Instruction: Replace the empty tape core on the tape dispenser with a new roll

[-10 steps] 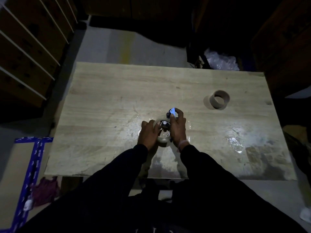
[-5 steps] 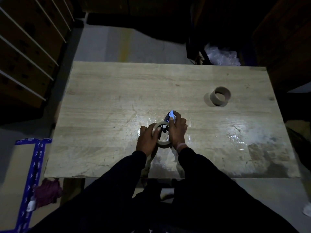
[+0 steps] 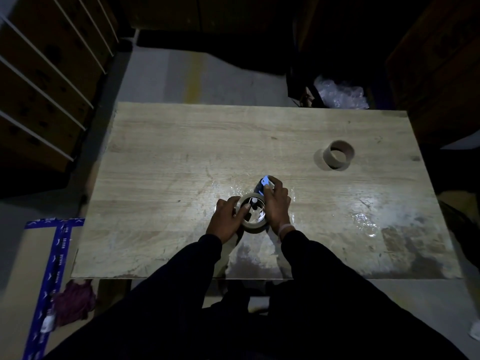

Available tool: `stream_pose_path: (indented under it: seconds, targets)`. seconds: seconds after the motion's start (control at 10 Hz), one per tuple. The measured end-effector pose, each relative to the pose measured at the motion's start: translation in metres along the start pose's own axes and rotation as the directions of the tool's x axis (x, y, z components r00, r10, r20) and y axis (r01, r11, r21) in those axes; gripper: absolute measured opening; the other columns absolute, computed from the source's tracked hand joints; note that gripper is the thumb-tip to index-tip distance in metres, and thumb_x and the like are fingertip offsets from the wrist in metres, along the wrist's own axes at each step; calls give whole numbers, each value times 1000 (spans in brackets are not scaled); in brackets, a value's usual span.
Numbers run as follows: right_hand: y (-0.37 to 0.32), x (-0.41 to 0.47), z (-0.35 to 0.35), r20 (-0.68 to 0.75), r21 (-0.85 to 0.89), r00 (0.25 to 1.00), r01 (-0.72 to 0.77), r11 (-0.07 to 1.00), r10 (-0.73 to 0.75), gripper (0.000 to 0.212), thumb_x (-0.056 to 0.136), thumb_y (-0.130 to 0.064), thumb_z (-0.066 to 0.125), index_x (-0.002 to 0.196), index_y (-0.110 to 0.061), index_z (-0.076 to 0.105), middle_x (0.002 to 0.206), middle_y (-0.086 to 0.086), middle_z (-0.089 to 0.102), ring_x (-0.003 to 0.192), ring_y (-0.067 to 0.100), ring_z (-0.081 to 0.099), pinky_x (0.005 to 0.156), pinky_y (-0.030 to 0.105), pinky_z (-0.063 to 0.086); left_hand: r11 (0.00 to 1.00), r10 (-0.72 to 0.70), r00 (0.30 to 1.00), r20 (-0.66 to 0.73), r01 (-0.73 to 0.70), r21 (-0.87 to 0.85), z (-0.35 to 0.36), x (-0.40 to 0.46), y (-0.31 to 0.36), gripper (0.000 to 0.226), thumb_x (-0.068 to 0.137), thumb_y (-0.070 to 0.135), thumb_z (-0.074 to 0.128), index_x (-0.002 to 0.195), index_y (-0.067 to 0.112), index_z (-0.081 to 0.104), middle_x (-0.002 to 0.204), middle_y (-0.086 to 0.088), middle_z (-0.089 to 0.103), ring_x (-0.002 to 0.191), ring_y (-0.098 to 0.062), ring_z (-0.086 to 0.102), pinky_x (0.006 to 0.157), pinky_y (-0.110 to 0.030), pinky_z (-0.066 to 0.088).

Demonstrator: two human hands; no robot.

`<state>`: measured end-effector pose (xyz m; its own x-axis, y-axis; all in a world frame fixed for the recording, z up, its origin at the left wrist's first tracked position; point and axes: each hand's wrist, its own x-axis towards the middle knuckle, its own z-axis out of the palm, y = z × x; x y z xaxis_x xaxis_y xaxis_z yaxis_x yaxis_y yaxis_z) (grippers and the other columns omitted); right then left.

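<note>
A new roll of clear tape (image 3: 253, 226) sits at the front middle of the wooden table (image 3: 168, 152), fitted around the dispenser's dark hub. My left hand (image 3: 228, 219) grips the roll's left rim, with one finger reaching into its centre. My right hand (image 3: 276, 203) wraps the tape dispenser (image 3: 265, 183) from the right; only its blue-white tip shows beyond my fingers. The empty brown cardboard core (image 3: 338, 158) stands alone at the table's right, well away from both hands.
Shiny film patches (image 3: 363, 220) lie on the table's right front. Cardboard boxes stand to the left and right. A blue-taped box (image 3: 54, 253) and a maroon rag (image 3: 74, 302) lie on the floor at left; bubble wrap (image 3: 340, 93) lies behind the table.
The roll has settled lower over the dispenser hub, and my left finger has slid into its centre. My right hand shifted slightly along the dispenser. The core has not moved.
</note>
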<state>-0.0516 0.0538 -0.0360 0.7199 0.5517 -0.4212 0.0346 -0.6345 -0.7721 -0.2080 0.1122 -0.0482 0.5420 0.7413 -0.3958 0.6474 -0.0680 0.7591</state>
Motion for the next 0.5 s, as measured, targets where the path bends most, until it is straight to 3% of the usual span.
stream_pose_path:
  seconds: [0.3,0.5]
  targets:
    - [-12,-9,-13,-4,16,1000,-10,1000,10,40,111,-28,47,151,-26,54,149,21,53,141,40,44,124,47,29,994,7,1000,-1,-7,113,-1,-7,6,46,102,62,50,134,30,60,122,-9,50,111,-25,62,98,-37,53]
    - [-16,-8,-23,0,-56,1000,24,998,-24,41,110,-37,48,151,-34,53,146,16,53,139,40,44,121,50,34,989,-7,999,-45,14,150,-14,-7,17,52,104,57,55,140,19,58,132,-11,50,120,-31,61,94,-32,46]
